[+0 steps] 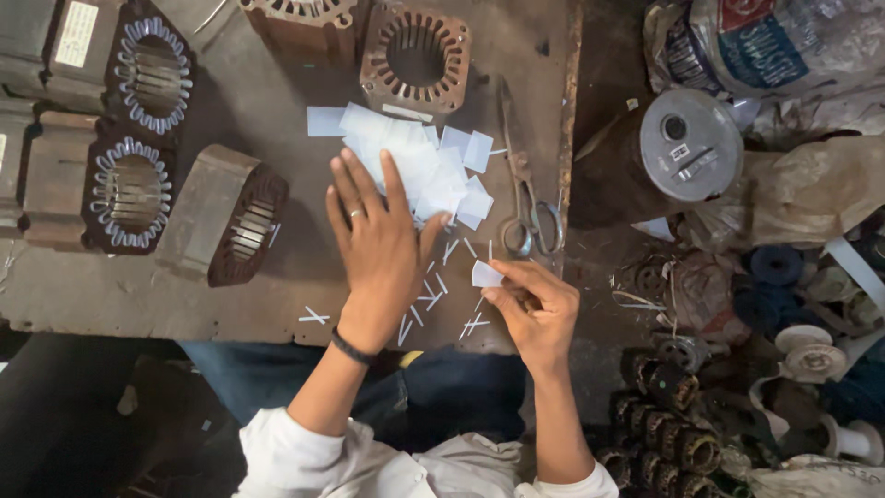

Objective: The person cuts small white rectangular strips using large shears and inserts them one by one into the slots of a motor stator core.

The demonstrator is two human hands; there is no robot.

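Note:
My left hand (373, 242) lies flat on the worn table (277, 304), fingers spread and pointing away, its fingertips at the near edge of a heap of white paper slips (419, 161). My right hand (536, 309) pinches one small white paper slip (485, 274) between thumb and fingers, just above the table's front edge. Thin white paper offcuts (433, 295) lie scattered between the two hands.
Scissors (525, 198) lie by the table's right edge. Several rusty motor stators (415, 57) stand at the back and left, one stator (226, 214) lying beside my left hand. Right of the table: a grey cylindrical motor (690, 145), sacks, spools and small rotors (668, 429) on the floor.

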